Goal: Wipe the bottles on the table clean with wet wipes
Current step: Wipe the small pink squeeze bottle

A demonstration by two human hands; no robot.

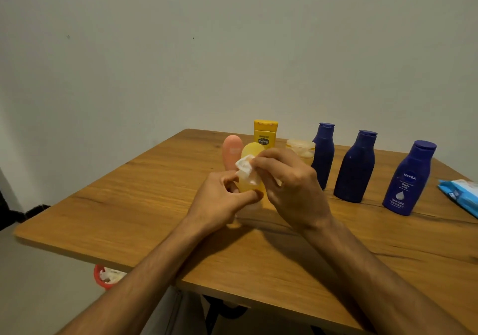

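Note:
A translucent yellow bottle (251, 151) stands on its cap near the middle of the wooden table (103, 205). My left hand (222, 200) grips its lower part. My right hand (287, 187) presses a crumpled white wet wipe (245, 169) against the bottle's side. Behind it stand a pink bottle (232, 151), a yellow Vaseline bottle (265, 134) and a pale yellow jar (301, 148). Three dark blue bottles stand in a row to the right: one (323, 153), another (355, 169), and a Nivea one (408, 179).
A blue pack of wet wipes (460, 195) lies at the table's right edge. On the floor under the table's left front edge sits a red bin (103, 277) holding used white wipes. A plain wall rises behind the table.

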